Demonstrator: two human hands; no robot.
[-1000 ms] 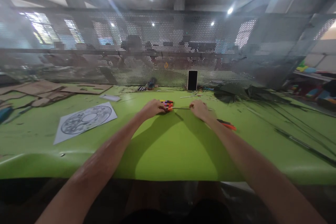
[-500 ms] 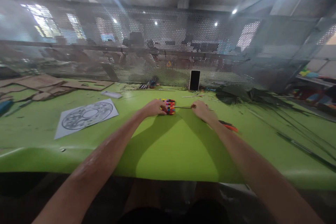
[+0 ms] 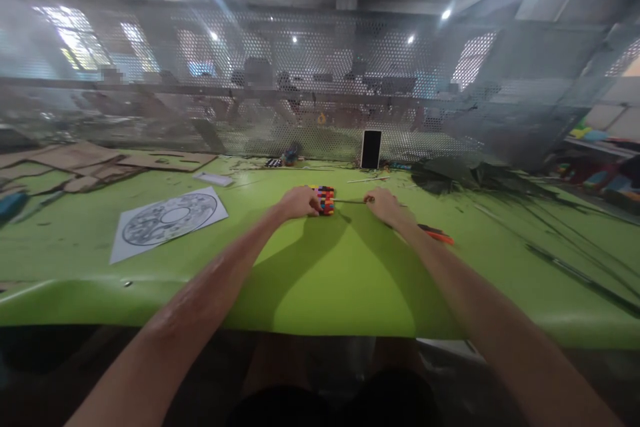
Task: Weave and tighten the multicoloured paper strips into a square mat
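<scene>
My left hand (image 3: 299, 201) is closed over the left part of a small multicoloured checkered block (image 3: 327, 201), its fingers curled at the front edge. Red, yellow, black and blue patches show on the block's right side; whether it is woven or built of pieces is too small to tell. A thin dark strip (image 3: 349, 200) runs from the block's right edge across to my right hand (image 3: 383, 204). The fingertips of that hand are pinched on the strip's right end. Just right of my right wrist lies an orange-and-black handled tool (image 3: 438, 234), partly hidden by the forearm.
On the green table cover (image 3: 340, 300), a paper with a ring pattern (image 3: 145, 230) lies left. Brown cardboard pieces (image 3: 85, 157) spread behind it. A dark-screened tablet (image 3: 371, 149) stands at the back against a perforated screen (image 3: 320, 80). Dark leaves (image 3: 475, 177) and stalks lie right.
My left hand has shifted slightly right and covers more of the block. My right hand keeps its pinch on the strip. The whole view has moved a little.
</scene>
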